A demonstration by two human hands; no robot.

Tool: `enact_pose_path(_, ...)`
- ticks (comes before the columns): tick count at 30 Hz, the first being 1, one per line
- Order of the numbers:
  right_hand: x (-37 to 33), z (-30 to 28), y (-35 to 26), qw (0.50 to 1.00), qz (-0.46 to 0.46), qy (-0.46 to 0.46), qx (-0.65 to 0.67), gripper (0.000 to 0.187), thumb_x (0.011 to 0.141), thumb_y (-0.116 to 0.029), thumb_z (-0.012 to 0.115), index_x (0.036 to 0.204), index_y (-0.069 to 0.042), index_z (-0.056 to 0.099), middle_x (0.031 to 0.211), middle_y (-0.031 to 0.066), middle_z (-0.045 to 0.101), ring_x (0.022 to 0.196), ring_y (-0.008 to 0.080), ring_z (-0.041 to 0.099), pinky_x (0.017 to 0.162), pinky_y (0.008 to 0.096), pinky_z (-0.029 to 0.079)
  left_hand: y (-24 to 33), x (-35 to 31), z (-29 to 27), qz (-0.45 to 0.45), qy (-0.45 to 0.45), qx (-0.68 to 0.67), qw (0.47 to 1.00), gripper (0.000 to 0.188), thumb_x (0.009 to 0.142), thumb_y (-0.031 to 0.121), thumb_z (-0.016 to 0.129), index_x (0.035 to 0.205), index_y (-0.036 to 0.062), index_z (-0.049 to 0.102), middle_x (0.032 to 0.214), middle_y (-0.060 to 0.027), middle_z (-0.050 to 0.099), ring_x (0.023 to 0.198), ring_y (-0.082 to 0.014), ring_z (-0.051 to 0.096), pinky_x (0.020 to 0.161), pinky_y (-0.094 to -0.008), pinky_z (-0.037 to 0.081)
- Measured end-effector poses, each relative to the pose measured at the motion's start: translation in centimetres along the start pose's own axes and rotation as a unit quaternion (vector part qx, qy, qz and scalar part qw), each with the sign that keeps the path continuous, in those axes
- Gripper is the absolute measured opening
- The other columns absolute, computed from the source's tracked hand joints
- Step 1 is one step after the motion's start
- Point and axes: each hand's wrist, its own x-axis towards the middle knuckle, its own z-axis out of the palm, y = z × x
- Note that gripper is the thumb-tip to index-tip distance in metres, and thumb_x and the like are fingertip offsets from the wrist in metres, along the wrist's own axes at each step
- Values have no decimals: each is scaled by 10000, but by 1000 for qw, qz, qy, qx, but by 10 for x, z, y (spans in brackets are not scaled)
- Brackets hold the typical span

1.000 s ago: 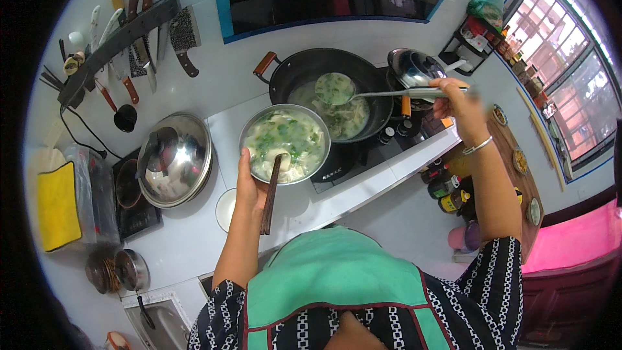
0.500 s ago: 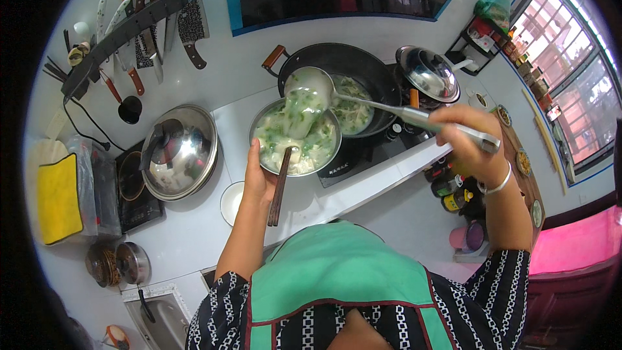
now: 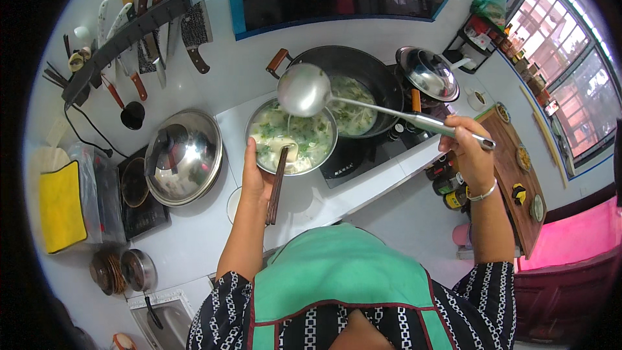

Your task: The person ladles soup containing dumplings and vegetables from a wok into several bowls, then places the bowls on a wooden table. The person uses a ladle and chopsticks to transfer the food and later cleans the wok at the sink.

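Observation:
My left hand (image 3: 256, 180) grips the left side of a round metal bowl (image 3: 324, 163), filled with pale soup (image 3: 314, 148) holding green leaves and whitish pieces. Dark wooden chopsticks (image 3: 277, 188) rest in the bowl, slanting over its near rim beside that hand. In my right hand (image 3: 469, 152) is the handle of a metal ladle (image 3: 304, 91), its fingers closed round the far end. The ladle's scoop is tipped, rounded underside up, over the bowl's far edge. A thin stream runs from it into the soup. Behind, a black wok (image 3: 385, 81) contains more of the leafy soup.
The wok sits on a black cooktop (image 3: 343, 167). A lidded pot (image 3: 427, 74) stands to its right. Large metal lids (image 3: 184, 159) lie at left, near a small white bowl (image 3: 234, 206). Knives hang from a wall rack (image 3: 123, 42). A wooden board (image 3: 515, 175) is at right.
The ladle has tipped over further, and the thick pour of soup has thinned to a trickle. My right hand has moved slightly left, and the bowl has shifted a little left.

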Motion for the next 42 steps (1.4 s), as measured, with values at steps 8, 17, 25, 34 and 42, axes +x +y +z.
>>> enact_pose_path(8,29,45,96,957,164,219,98,256,871,-241,587,1015,-30,616,760,53,608,625,115,592,598,224,492,6,-13,-9,7,-8,72,997,557,913,467,411,1250,23,407,1178,-147,525,1058,-268,545,901,-431,467)
enact_pose_path(17,0,27,185,922,297,132,209,448,792,-210,679,1149,-6,503,859,100,620,700,138,617,554,230,508,-53,-38,7,-71,-38,41,996,439,930,370,441,1220,40,437,1177,-114,528,1047,-246,548,917,-409,480)
enact_pose_path(25,-169,-60,156,863,300,37,406,399,916,-302,515,1225,-54,463,1134,53,546,927,157,576,792,299,496,-203,-68,75,-98,-99,157,978,582,893,492,430,1295,72,398,1269,-114,474,1124,-269,503,918,-434,443)
enact_pose_path(34,-298,-291,160,876,275,193,346,476,896,-295,542,1305,-97,402,1166,19,522,946,135,535,867,355,441,-457,-84,213,-254,-179,162,937,602,876,535,430,1281,90,410,1232,-108,504,1086,-258,538,874,-406,485)
enact_pose_path(42,-397,-495,225,832,196,381,351,445,911,-220,513,1306,-55,390,1138,39,536,908,131,555,782,301,475,-717,-46,332,-361,-283,190,868,548,906,480,424,1266,67,409,1211,-139,503,1099,-285,517,925,-446,441)
